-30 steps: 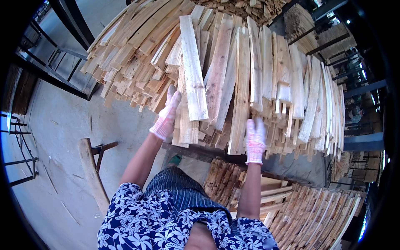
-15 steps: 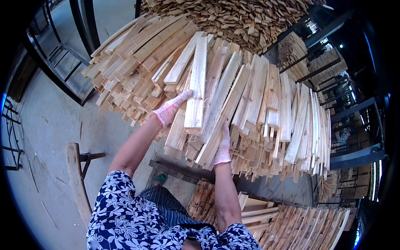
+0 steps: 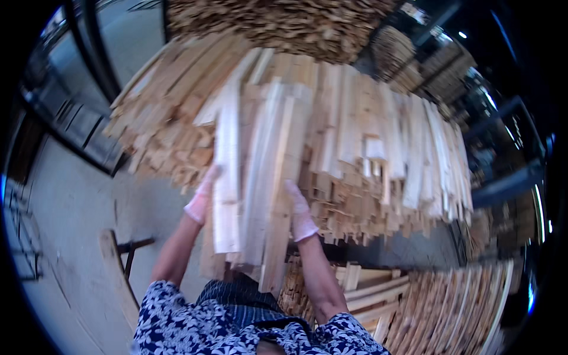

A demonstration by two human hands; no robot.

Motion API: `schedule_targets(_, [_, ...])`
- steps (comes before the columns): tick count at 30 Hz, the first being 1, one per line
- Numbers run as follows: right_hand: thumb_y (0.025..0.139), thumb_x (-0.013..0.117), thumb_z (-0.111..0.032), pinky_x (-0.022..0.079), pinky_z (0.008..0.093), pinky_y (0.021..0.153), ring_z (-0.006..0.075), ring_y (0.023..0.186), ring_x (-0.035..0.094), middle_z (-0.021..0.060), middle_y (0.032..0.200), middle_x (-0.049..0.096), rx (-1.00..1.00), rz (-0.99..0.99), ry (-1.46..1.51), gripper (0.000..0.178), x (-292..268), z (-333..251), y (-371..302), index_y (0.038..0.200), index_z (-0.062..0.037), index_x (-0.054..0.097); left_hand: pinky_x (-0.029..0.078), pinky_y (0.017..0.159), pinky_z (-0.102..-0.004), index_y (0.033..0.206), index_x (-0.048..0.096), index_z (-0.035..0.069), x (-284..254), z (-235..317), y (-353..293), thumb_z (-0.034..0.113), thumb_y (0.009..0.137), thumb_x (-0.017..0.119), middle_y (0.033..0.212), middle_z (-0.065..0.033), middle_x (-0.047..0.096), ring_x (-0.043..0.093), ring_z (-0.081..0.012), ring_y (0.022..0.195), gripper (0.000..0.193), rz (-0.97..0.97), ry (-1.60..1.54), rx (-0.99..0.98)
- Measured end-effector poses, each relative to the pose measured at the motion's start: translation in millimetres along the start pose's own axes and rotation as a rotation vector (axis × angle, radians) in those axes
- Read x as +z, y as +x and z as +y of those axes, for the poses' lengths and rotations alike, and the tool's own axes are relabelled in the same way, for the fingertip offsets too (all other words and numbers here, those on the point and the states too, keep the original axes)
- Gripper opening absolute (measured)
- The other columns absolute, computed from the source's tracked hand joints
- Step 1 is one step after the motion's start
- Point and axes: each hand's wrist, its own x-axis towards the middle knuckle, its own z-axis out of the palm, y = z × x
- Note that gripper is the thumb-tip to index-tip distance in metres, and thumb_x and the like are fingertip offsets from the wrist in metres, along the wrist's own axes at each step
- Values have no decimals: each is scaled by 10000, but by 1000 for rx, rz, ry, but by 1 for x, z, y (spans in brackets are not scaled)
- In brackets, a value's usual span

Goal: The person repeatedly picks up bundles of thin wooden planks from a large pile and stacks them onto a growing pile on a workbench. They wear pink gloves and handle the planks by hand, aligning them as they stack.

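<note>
Between my two gloved hands is a bundle of pale wooden slats [image 3: 254, 171], pulled out over the front of a big slat pile [image 3: 361, 130]. My left hand [image 3: 205, 192], in a pinkish-white knitted glove, grips the bundle's left side. On the opposite side my right hand [image 3: 300, 210], gloved alike, presses against the outer slat. The slats' near ends hang in front of my body, at uneven lengths. Motion blurs the bundle, and the fingers under it are partly hidden.
Below right lies a second stack of slats [image 3: 449, 307] in neat rows. A wooden post with a dark bracket [image 3: 118, 272] stands at the left. Dark metal frames [image 3: 71, 136] rise at the far left. Another large wood heap [image 3: 278, 26] fills the back.
Both hands have drawn several slats off the pile toward my body. My left hand has come lower and nearer, and the view has shifted slightly.
</note>
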Motion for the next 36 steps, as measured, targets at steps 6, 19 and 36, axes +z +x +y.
schedule_targets(6, [987,678,-292,312,310,1190,173,1391,435,92,1510,482,-119,-292,37,862,35,-30,-25,1622,13,181,533,1037,-496,1420,541,68,-15,5,-30,648,843,670,1292,-182,636,621,-349,1174,828,-121,-133,292])
schedule_targets(19, [904,751,-405,475,370,1054,214,1238,565,121,1338,590,-574,254,213,798,-54,-34,-281,1509,-12,409,629,897,-442,1345,592,-5,127,-77,-21,432,848,831,1175,-184,715,720,-310,1016,704,-813,-119,-683])
schedule_targets(36, [918,717,-491,560,375,950,282,1105,664,156,1261,662,-556,1574,411,764,-255,210,-744,1460,-1,493,506,1019,-397,1469,450,56,264,-634,-353,489,894,673,1283,-220,637,606,-325,1229,754,-1346,1214,-868])
